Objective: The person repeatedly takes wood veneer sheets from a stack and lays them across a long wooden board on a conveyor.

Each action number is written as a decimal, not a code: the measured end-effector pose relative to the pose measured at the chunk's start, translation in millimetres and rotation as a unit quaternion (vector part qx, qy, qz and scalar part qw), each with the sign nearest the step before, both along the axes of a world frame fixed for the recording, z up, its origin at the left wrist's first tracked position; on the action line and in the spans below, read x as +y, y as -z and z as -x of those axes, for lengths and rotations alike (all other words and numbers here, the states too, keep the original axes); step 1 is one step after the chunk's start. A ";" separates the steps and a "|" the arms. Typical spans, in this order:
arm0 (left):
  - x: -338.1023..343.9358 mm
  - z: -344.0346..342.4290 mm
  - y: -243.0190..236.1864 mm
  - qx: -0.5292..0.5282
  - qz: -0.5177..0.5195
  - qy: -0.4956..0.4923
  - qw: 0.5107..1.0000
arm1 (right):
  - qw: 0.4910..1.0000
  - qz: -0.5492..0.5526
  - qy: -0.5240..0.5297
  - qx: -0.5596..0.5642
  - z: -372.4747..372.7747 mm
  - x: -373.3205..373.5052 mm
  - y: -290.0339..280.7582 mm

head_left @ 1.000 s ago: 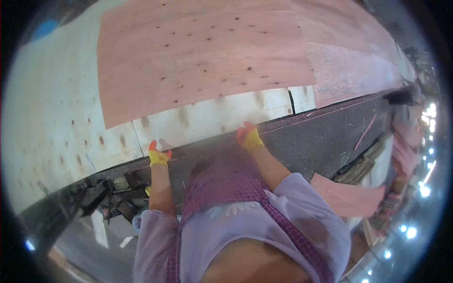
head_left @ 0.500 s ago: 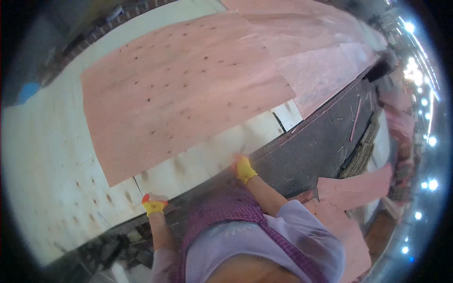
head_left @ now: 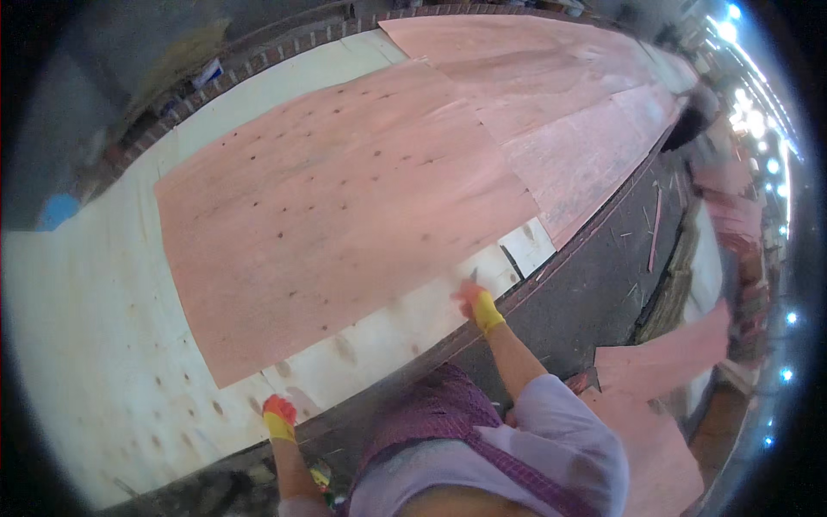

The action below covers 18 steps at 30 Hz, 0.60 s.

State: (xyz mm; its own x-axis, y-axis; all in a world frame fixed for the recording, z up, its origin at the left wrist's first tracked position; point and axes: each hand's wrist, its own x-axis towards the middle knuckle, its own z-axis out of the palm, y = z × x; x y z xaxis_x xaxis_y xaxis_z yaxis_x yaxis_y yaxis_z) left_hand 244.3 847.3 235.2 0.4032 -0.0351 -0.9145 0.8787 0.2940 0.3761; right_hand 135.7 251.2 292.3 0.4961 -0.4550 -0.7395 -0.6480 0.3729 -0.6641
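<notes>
A large pinkish wood veneer sheet [head_left: 345,224], speckled with dark knots, lies on paler veneer [head_left: 95,327]. A pale strip shows along its near side. My left hand [head_left: 280,415], in a red glove with a yellow cuff, is bunched over this strip near the sheet's near left corner; whatever its fingers hold, if anything, is hidden. Gloved alike, my right hand [head_left: 479,307] is blurred above the strip, left of a dark slit [head_left: 512,262]. Its fingers look closed, and a small greyish tip sticks out beyond them, too smeared to name.
More pink veneer sheets [head_left: 551,65] cover the far right of the stack. Along its near right side runs a dark surface [head_left: 568,297] with thin wood slivers. Loose pink pieces [head_left: 668,349] lie at the right, beside a pile of layered sheets [head_left: 668,297]. Something blue [head_left: 59,211] is at far left.
The whole view has shifted, so the stack sits lower. My right hand has moved from the near edge inward over the pale strip. My left hand has drawn slightly closer to the sheet's corner.
</notes>
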 end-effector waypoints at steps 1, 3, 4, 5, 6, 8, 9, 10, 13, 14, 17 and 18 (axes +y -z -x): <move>-34.0 -17.6 -11.4 -0.045 -0.164 -0.061 0.983 | 0.957 -0.041 0.234 -0.166 -11.5 -6.8 9.1; -50.1 -39.5 0.4 -0.113 -0.295 -0.148 0.937 | 0.935 -0.060 0.288 -0.196 -40.7 -14.3 24.4; -56.8 -48.0 0.9 -0.116 -0.292 -0.149 0.938 | 0.910 -0.076 0.342 -0.221 -53.0 -19.0 30.2; -69.3 -56.7 -14.3 -0.076 -0.165 -0.166 0.969 | 0.909 -0.075 0.344 -0.224 -59.0 -23.4 36.4; -82.5 -65.7 -26.9 -0.033 -0.035 -0.178 0.983 | 0.895 -0.085 0.371 -0.232 -63.2 -28.7 42.2; -99.6 -77.4 -51.9 -0.016 -0.093 -0.190 0.977 | 0.884 -0.104 0.388 -0.240 -77.1 -26.9 39.1; -103.3 -82.3 -55.8 0.006 -0.148 -0.198 0.969 | 0.906 -0.032 0.360 -0.220 -82.3 -26.4 32.2; -98.1 -84.9 -50.0 0.004 -0.148 -0.202 0.968 | 0.922 0.042 0.329 -0.201 -88.4 -26.0 22.8; -89.5 -99.8 -10.8 -0.024 0.184 -0.305 0.934 | 0.846 0.073 0.431 -0.305 -107.4 -19.8 24.9; -93.6 -106.9 -0.8 -0.063 0.163 -0.248 0.953 | 0.846 0.074 0.431 -0.307 -110.7 -20.5 25.7; -103.7 -122.7 32.0 -0.073 0.085 -0.180 0.977 | 0.866 0.073 0.430 -0.246 -125.8 -26.2 10.0; -98.6 -124.2 43.0 -0.044 0.023 -0.176 0.983 | 0.852 0.094 0.402 -0.321 -143.2 -14.8 -26.4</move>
